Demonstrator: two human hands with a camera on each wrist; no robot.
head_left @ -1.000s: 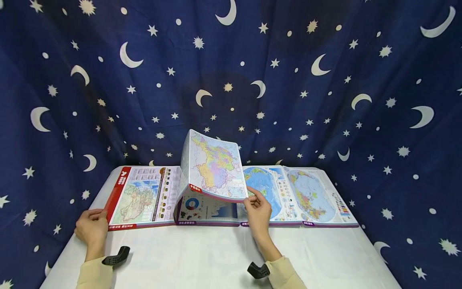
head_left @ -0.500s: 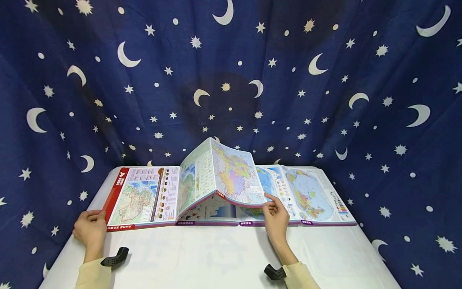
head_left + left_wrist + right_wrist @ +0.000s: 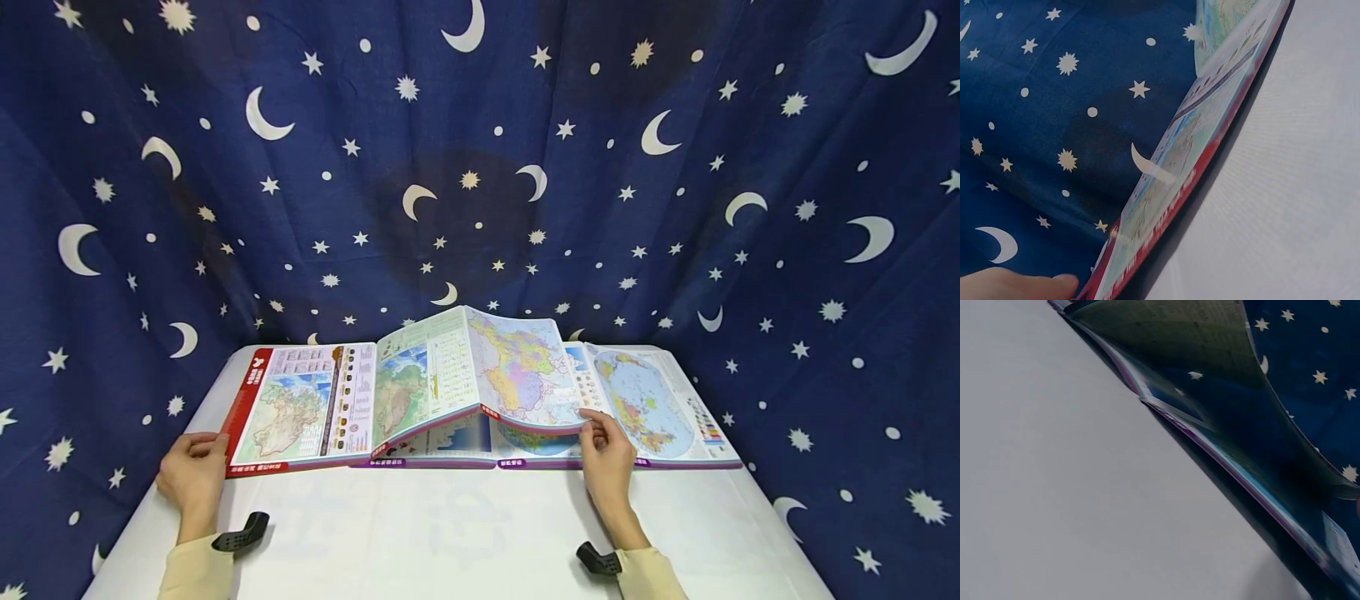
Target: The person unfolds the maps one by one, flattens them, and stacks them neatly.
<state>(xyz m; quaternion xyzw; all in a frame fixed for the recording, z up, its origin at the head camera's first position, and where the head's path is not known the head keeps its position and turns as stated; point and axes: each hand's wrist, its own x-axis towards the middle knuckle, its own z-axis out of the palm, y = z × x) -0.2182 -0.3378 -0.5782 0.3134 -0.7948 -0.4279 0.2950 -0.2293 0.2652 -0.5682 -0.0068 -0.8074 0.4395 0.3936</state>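
A long folding map (image 3: 292, 408) with glossy panels spreads across the table. Its left end has a red border, which my left hand (image 3: 193, 477) grips at the near corner; in the left wrist view the thumb (image 3: 1047, 286) lies by that red edge. Two middle panels rise into a low tent: a green relief map panel (image 3: 405, 387) and a coloured map panel (image 3: 521, 367). My right hand (image 3: 611, 467) pinches the coloured panel's near right corner. The raised panels' dark underside (image 3: 1185, 337) shows in the right wrist view, over lower panels lying flat.
The white tabletop (image 3: 390, 542) runs in front of the map. A world map panel (image 3: 645, 400) lies flat at the right end. Behind stands a dark blue curtain (image 3: 480, 117) with moons and stars. Each wrist wears a black device (image 3: 243, 532).
My right hand has moved right, drawing the raised panels rightward and down. Their fold has sunk lower, and the green relief panel has come into view. The left hand stays at the red edge.
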